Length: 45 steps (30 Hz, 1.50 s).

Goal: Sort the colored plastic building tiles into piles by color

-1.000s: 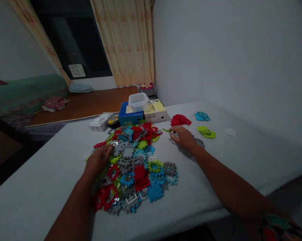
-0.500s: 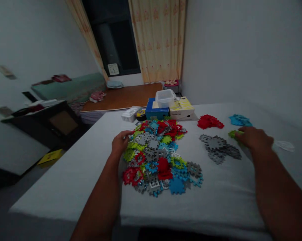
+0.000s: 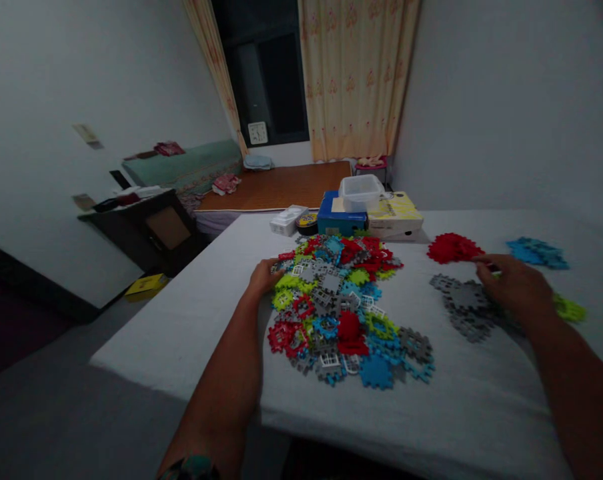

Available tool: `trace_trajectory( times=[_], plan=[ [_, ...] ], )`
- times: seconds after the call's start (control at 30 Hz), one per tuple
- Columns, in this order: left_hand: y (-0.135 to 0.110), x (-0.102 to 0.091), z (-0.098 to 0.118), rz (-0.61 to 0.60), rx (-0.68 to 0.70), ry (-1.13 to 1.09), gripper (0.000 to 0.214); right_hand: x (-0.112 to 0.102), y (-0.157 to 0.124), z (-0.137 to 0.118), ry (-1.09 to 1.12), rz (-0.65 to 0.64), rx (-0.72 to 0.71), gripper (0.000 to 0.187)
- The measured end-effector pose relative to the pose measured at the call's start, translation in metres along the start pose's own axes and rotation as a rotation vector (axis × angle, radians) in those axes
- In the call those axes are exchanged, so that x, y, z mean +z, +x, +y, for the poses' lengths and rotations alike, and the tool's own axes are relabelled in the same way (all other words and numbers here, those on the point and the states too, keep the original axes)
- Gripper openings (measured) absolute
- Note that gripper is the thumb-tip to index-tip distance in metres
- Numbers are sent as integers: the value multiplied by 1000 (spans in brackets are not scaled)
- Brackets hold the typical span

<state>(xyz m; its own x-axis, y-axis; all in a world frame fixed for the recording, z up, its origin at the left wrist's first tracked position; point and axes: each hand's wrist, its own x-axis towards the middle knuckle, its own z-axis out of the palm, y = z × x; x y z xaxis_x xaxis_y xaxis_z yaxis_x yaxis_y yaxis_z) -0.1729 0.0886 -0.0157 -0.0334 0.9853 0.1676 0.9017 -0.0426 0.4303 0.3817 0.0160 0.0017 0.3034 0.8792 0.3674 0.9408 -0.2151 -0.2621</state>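
Note:
A mixed heap of gear-edged plastic building pieces (image 3: pixel 331 287) in red, blue, green, grey and white lies mid-table. My left hand (image 3: pixel 265 277) is at the heap's left edge, its fingers curled against the pieces there; what they grip is hard to make out. My right hand (image 3: pixel 519 288) hovers above the grey pieces (image 3: pixel 464 300), fingertips pinched together close to the red pile (image 3: pixel 454 247). Whatever sits in that pinch is too small to name. Blue pieces (image 3: pixel 537 253) lie behind the right hand, and green pieces (image 3: pixel 569 309) show beyond its wrist, partly hidden.
Behind the heap stand a blue box (image 3: pixel 341 217), a yellow-and-white box (image 3: pixel 395 217), a clear plastic tub (image 3: pixel 361 193) on top, a roll of tape (image 3: pixel 307 225) and a white package (image 3: pixel 288 220). White cloth covers the table (image 3: pixel 191 320), whose front edge is near me.
My right hand has left the green pieces and moved left toward the red pile. The left hand stays at the heap's edge. The view has turned slightly left.

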Motion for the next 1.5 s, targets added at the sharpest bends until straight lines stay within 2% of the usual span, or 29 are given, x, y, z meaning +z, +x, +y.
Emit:
trace_trajectory(
  times=[0.17,0.3,0.4,0.5,0.63,0.77,0.87,0.97,1.1,1.2,1.27,1.37,1.43,1.5],
  plan=[
    [-1,-3,4,6,-9,-13,45,10,-5,-9,68,40,-117,36],
    [-2,-5,12,40,44,-64,41,16,-8,-18,104,67,-187,33],
    [-7,-8,22,84,85,-45,42,19,-15,-33,199,125,-306,32],
    [-14,-13,38,199,262,-56,38,18,-29,-60,360,174,-458,29],
    [-26,-17,67,361,556,-205,34,13,-57,-107,559,95,-736,25],
    [-39,-9,91,378,758,-205,27,16,-78,-141,636,8,-897,27],
    [-44,-4,99,358,846,-142,22,23,-81,-149,617,-41,-939,27],
    [-49,-4,105,369,894,-150,20,23,-80,-151,650,-44,-911,31],
    [-62,-4,122,333,1018,-218,17,11,-85,-158,796,-46,-854,52],
    [-71,2,136,296,1111,-226,17,4,-90,-165,823,-64,-910,36],
    [-72,5,139,248,1121,-215,19,1,-86,-163,805,-49,-888,26],
    [-64,1,128,214,1038,-189,24,0,-64,-139,753,-15,-650,28],
    [-53,-7,111,286,918,-205,25,0,-42,-109,656,27,-424,30],
    [-39,-17,91,389,756,-260,25,0,-23,-76,501,55,-260,26]
  ],
)
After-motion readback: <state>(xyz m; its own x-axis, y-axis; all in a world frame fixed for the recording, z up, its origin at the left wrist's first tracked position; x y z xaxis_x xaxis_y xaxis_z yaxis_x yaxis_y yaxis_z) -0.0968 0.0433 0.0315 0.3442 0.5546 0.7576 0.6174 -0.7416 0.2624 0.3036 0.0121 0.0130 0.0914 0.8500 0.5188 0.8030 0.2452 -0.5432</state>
